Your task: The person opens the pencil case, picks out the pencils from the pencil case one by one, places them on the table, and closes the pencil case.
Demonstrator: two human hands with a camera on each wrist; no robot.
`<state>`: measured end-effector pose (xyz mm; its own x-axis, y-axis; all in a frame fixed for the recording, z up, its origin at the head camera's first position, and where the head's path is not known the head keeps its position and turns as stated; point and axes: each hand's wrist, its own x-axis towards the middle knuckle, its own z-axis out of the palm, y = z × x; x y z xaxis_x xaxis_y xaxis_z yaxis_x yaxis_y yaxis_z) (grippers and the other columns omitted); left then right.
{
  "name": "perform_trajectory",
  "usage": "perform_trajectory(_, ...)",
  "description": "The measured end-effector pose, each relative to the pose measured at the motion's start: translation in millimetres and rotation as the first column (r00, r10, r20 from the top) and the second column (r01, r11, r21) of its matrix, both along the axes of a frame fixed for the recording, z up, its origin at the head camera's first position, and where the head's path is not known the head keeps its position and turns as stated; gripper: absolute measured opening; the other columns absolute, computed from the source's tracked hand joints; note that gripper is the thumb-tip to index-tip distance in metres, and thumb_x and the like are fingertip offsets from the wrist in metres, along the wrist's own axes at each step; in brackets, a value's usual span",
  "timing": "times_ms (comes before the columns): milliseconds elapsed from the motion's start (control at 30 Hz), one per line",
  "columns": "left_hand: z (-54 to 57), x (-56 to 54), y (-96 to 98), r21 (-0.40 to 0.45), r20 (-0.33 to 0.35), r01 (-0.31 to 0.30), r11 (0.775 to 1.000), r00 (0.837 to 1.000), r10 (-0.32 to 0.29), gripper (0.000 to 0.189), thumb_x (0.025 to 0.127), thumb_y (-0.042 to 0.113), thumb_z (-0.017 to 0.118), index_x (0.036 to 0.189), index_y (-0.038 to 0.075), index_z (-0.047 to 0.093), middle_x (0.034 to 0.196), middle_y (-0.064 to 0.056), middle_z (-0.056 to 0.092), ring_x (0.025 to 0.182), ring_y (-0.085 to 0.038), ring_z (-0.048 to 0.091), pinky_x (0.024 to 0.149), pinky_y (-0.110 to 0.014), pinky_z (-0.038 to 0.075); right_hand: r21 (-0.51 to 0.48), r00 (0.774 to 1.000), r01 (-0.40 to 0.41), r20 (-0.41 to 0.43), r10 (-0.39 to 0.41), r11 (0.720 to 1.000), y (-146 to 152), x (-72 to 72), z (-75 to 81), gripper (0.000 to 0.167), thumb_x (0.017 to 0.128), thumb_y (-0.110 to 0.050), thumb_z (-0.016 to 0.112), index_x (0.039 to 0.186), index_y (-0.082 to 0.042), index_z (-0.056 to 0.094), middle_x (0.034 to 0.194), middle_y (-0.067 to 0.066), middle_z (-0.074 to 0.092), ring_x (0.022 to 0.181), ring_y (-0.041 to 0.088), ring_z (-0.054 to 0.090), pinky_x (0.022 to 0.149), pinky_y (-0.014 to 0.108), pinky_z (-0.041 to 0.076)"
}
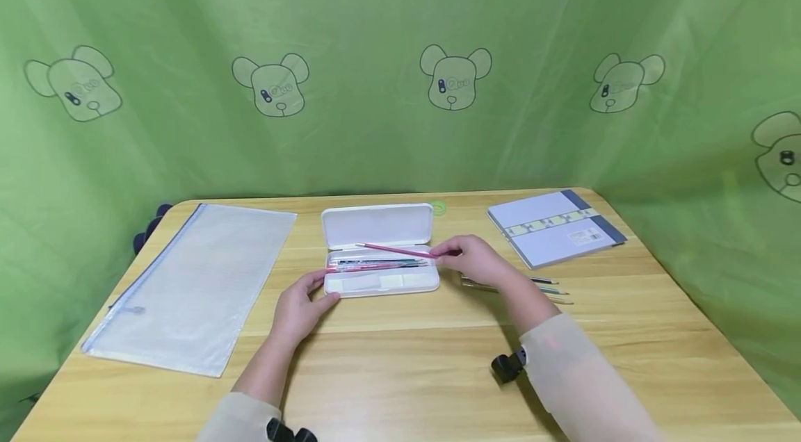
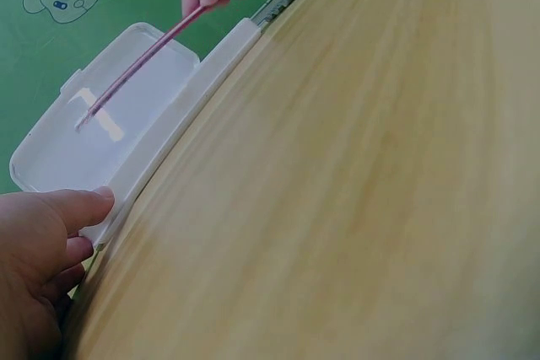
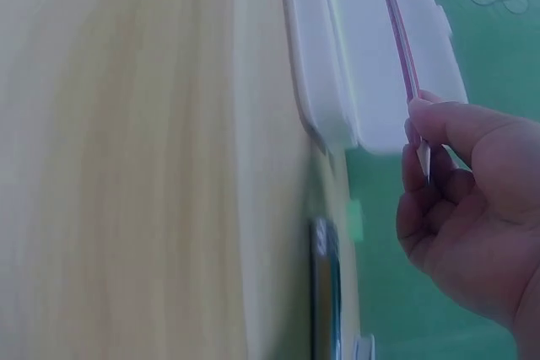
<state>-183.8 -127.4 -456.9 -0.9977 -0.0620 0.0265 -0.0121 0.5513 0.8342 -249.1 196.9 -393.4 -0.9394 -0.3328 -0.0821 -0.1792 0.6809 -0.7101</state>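
A white pencil case (image 1: 377, 225) lies with its lid raised, and several pencils (image 1: 359, 265) rest in its tray. My left hand (image 1: 296, 310) grips the case's left end, thumb on the front corner and fingers at the side. Over the tray's right end, my right hand (image 1: 477, 263) pinches a red pencil (image 1: 394, 249) near its sharpened tip. That pencil slants above the case, its other end pointing left; the right wrist view shows the tip (image 3: 424, 158) poking out between the fingers. More pencils (image 1: 552, 290) lie on the table, partly hidden behind the right forearm.
A translucent zip bag (image 1: 194, 289) lies flat at the left of the wooden table (image 1: 388, 372). Toward the back right is a notebook (image 1: 544, 216) with a patterned band. A small green ring (image 1: 439, 208) lies behind the case. A green curtain (image 1: 375, 143) hangs beyond the table.
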Motion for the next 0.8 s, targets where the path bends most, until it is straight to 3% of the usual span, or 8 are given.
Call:
perform_trajectory(367,1.9,1.0,1.3,-0.002,0.001,0.001,1.0,1.0,-0.001,0.056,0.086,0.023,0.074,0.134,0.003,0.056,0.133,-0.016,0.062,0.136,-0.036,0.047,0.118,-0.052,0.032,0.083,0.992,0.026,-0.126,-0.015,0.996,46.6,22.2,11.5,0.021,0.093,-0.017,0.065,0.111,-0.009,0.073,0.102,0.008,0.072,0.087,0.016,0.059,0.075,0.029,0.048)
perform_trajectory(800,1.8,1.5,1.8,-0.015,-0.008,-0.01,1.0,1.0,0.009,0.054,0.085,0.022,0.075,0.133,0.003,0.057,0.132,-0.017,0.063,0.135,-0.037,0.048,0.116,-0.054,0.033,0.117,0.987,0.119,-0.125,-0.104,0.986,112.5,62.8,4.2,0.026,0.094,-0.019,0.065,0.115,-0.006,0.071,0.107,0.012,0.07,0.088,0.016,0.057,0.073,0.028,0.049)
